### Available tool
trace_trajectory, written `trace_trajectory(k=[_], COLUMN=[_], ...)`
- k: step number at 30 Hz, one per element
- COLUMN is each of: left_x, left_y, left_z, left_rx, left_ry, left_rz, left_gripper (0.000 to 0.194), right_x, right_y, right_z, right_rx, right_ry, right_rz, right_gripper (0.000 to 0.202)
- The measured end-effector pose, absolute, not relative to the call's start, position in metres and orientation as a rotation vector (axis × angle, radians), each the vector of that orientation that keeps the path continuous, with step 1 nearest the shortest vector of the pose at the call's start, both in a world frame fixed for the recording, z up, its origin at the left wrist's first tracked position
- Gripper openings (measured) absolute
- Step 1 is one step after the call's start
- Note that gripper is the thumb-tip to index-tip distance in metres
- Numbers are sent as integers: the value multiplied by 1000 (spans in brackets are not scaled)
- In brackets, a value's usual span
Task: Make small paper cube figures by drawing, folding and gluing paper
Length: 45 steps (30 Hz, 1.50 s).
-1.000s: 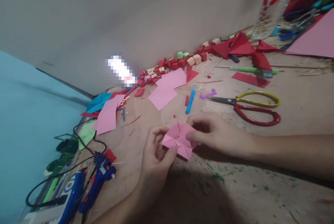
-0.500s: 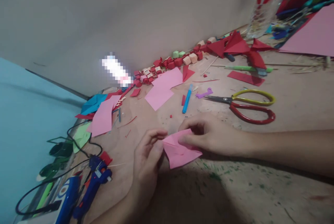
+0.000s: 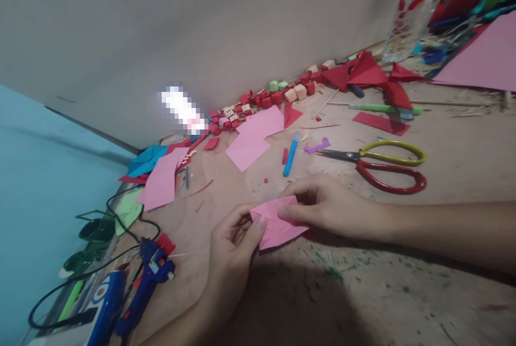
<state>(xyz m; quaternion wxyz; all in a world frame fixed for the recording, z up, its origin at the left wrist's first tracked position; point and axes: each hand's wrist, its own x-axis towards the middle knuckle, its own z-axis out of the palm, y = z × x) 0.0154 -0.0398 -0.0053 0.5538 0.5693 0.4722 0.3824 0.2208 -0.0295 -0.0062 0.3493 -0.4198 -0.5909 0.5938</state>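
A small creased piece of pink paper [image 3: 278, 228] is held between my two hands, low in the middle of the view. My left hand [image 3: 237, 236] pinches its left edge, thumb on top and fingers behind. My right hand [image 3: 322, 206] grips the upper right part, with the thumb on the face and the other fingers behind it. Scissors [image 3: 355, 156] with one yellow and one red handle lie just beyond my right hand. A blue marker [image 3: 291, 155] and a purple scrap [image 3: 317, 146] are left of the scissors' tip.
Pink sheets [image 3: 258, 131] lie before a row of small folded paper blocks [image 3: 266, 100] along the wall. A blue glue gun [image 3: 147, 281] with a black cord is at the left. Red folded paper [image 3: 366, 72] and a clear plastic bag [image 3: 409, 18] sit at the back right.
My left hand has closed on the left edge of the pink paper, its thumb now on top. The paper has tilted slightly and its lower edge has risen. The view has shifted a little.
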Motion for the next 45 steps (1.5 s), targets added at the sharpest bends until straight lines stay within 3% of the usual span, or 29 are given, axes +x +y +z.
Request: trace_trajectory(k=[5, 12, 19, 27, 32, 45], left_x=[18, 16, 10, 9, 12, 17], left_y=[-38, -39, -37, -40, -41, -43], left_z=[-5, -10, -14, -14, -11, -5], left_rx=[1321, 1197, 1212, 1195, 1198, 1151], left_ry=[1118, 1158, 1098, 1143, 1191, 1177], left_rz=[883, 922, 946, 981, 995, 918], left_gripper=[20, 24, 13, 23, 23, 35], right_x=[221, 221, 220, 221, 222, 221], right_y=[-30, -30, -29, -29, -28, -30], right_z=[-9, -6, 0, -2, -4, -1], right_rx=[-1091, -1002, -1015, -1019, -1103, -1091], right_ry=[-1571, -1360, -1332, -1398, -1479, -1409], right_rz=[1490, 1698, 1661, 1638, 1565, 1637], right_gripper=[18, 19, 19, 22, 38, 24])
